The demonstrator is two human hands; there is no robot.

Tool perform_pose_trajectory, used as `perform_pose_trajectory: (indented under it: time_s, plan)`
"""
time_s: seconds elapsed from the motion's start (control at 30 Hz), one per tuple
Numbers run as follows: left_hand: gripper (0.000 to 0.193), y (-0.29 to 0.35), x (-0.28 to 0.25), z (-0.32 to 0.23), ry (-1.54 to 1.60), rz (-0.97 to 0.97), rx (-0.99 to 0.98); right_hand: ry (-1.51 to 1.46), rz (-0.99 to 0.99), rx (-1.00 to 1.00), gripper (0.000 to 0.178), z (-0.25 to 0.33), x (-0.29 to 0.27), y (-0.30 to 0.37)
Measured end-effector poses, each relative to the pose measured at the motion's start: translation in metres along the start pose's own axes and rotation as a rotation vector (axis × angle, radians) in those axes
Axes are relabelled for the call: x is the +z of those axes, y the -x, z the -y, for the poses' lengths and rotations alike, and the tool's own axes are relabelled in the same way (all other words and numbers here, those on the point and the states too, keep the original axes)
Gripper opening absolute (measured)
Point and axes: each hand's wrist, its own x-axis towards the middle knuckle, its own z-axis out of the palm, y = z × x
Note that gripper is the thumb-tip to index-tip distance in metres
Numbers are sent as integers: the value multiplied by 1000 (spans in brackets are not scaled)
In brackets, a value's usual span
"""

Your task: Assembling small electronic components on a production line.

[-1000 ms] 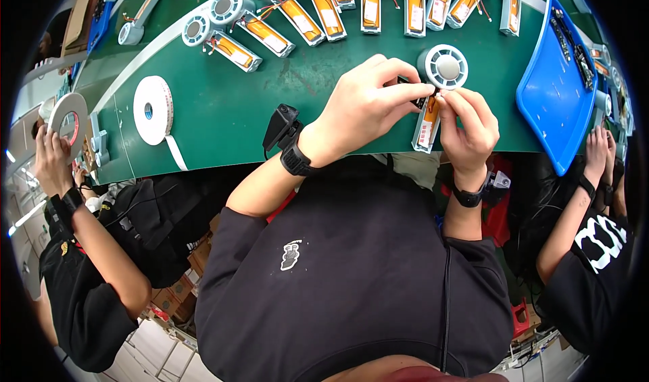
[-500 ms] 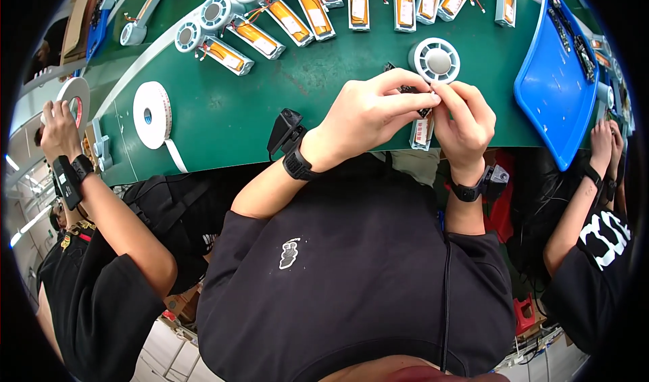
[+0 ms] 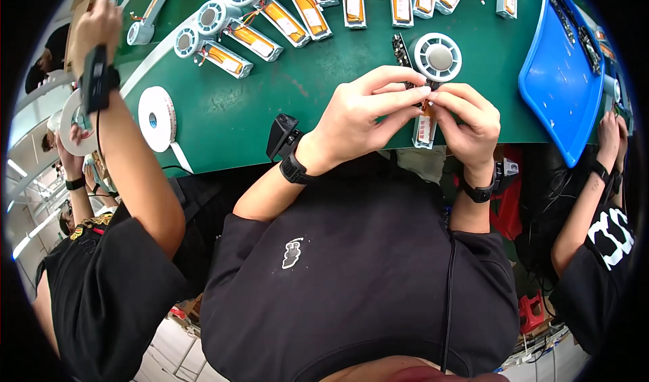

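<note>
In front of me lies a handheld fan with a round grey head (image 3: 438,56) and a slim open handle (image 3: 424,133) that shows an orange battery with a white label. My left hand (image 3: 375,108) is closed in a pinch just below the head. From behind its fingers a narrow black circuit board (image 3: 400,49) sticks up, left of the head. My right hand (image 3: 470,120) pinches at the top of the handle, its fingertips almost meeting the left ones. Thin wires show there, but what the right fingertips grip is too small to make out.
Several similar fans with orange batteries (image 3: 253,40) line the table's far side. A blue tray (image 3: 561,105) with black circuit boards stands right. A white tape roll (image 3: 157,118) lies left. Co-workers' arms (image 3: 138,159) are on both sides; a neighbour holds another roll (image 3: 71,122).
The circuit board has swung more upright and further out beside the fan head. My fingertips have shifted slightly, still together. The left neighbour's arm has risen.
</note>
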Motion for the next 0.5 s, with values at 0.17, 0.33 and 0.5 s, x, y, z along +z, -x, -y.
perform_pose_trajectory:
  time_s: [0.17,0.33,0.5]
  plan:
    - [36,0,2,8,-5,-2,13,104,120,38,25,11,-2,-8]
    - [37,-1,1,8,-16,-16,29,281,129,76,19,30,-1,-18]
    - [35,2,4,11,43,-12,59,336,140,55,19,37,-5,-23]
